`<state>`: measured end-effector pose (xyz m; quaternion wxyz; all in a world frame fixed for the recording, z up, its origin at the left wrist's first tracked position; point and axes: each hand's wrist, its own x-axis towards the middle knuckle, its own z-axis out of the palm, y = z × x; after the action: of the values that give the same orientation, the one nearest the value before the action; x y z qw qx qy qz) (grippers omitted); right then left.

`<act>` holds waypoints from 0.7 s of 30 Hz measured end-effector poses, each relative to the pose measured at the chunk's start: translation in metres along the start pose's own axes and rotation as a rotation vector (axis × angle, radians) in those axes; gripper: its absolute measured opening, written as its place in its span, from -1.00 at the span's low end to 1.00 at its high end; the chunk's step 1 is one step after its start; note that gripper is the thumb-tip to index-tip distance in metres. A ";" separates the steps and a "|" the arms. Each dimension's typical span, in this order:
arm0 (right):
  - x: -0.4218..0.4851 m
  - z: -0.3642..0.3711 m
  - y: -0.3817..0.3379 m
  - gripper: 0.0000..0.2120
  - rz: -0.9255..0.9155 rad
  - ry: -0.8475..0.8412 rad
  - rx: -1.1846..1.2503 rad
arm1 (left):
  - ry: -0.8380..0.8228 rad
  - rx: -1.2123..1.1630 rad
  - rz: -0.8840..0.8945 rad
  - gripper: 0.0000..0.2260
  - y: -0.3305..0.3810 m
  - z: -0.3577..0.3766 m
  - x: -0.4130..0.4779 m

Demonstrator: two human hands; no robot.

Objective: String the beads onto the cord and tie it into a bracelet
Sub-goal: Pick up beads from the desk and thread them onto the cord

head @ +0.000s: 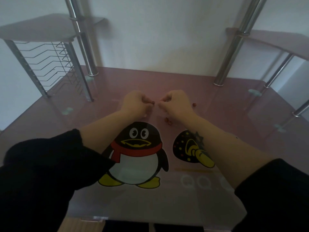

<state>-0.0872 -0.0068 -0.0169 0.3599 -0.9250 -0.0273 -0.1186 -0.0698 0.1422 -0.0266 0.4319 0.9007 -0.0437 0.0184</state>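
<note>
Reddish-brown round bead (153,102), head view: pinched between the thumb and forefinger tips of the left hand (133,104), just above the pink glass tabletop (225,118), mid-table towards the far side.

Left hand: back of hand up, wrist bent slightly inward, other fingers curled under the palm. Bare forearm enters from lower left; black sleeve (41,173) bunched near the elbow.

Right hand (177,104): knuckles up, all fingers curled, thumb and forefinger pressed tip to tip and pointing at the held bead. A narrow gap separates the two pinches. Contents of this pinch: cannot tell; the cord is too fine to resolve. Bare forearm enters from lower right, with a second black sleeve (275,190).

Counts:
- Hands: 2.
- Beads held: 1.
- loose beads (168,121) on the glass just beside the right wrist: 2 clear, possibly a third.
- Further red spot (194,104) at the outer edge of the right hand: 1 or 2 beads, too blurred to separate.
- Printed figures under the glass: 1 cartoon penguin with red scarf (138,153) between the forearms; 1 dark rounded figure with yellow dots (184,148), partly under the right forearm.
- Thick chrome posts rising from the far tabletop: 2, left (80,36) and right (234,47).
- Raised pink side shelves: 2, left (38,27) and right (275,41).
- Wire rack (50,64) under the left shelf: 1.
</note>
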 end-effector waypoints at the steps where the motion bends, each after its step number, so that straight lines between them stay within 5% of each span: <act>1: -0.001 -0.001 0.000 -0.88 -0.004 0.000 0.007 | -0.023 -0.044 -0.023 -0.90 0.000 -0.001 0.000; 12: -0.018 -0.003 0.004 -0.88 -0.086 0.037 0.092 | -0.300 -0.846 -0.371 -0.82 -0.006 -0.014 -0.018; 21: -0.027 -0.003 0.008 -0.83 -0.119 0.030 0.049 | -0.300 -0.936 -0.430 -0.83 -0.016 -0.011 -0.017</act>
<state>-0.1131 -0.0138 -0.0261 0.3754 -0.9107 -0.0796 -0.1530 -0.0855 0.1620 -0.0333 0.7702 0.5933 0.0768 -0.2210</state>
